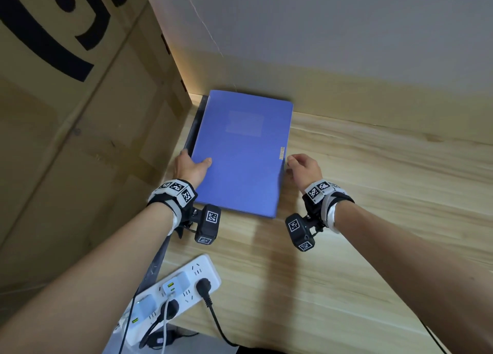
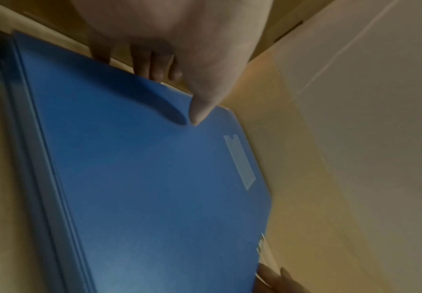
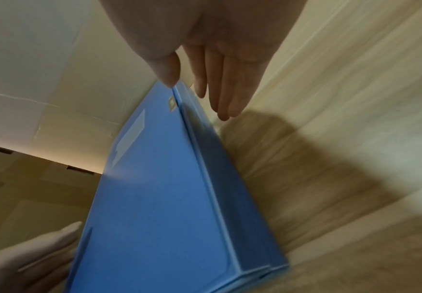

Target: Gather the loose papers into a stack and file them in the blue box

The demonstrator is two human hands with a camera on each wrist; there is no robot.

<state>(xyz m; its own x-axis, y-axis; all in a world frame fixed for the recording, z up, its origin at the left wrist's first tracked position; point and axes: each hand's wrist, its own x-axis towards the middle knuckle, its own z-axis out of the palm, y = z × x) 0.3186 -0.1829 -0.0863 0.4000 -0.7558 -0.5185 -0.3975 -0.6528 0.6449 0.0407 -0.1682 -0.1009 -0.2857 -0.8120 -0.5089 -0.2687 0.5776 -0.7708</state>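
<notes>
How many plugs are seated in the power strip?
4 visible: on the power strip, a white one, a black one, a bluish one, another black one; more may be hidden.

one blue box (image 1: 240, 153), two hands, one power strip (image 1: 184, 287), one cardboard carton (image 1: 66, 113).

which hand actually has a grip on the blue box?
The left hand: thumb on the blue box lid, fingers round its edge. The right hand is beside it, fingers straight.

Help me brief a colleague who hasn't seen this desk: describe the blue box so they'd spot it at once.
On the pale wooden desk, look to the far left corner, where a big cardboard carton meets the wall. The blue box lies flat and closed there, between the left hand and right hand; it is the only blue thing.
</notes>
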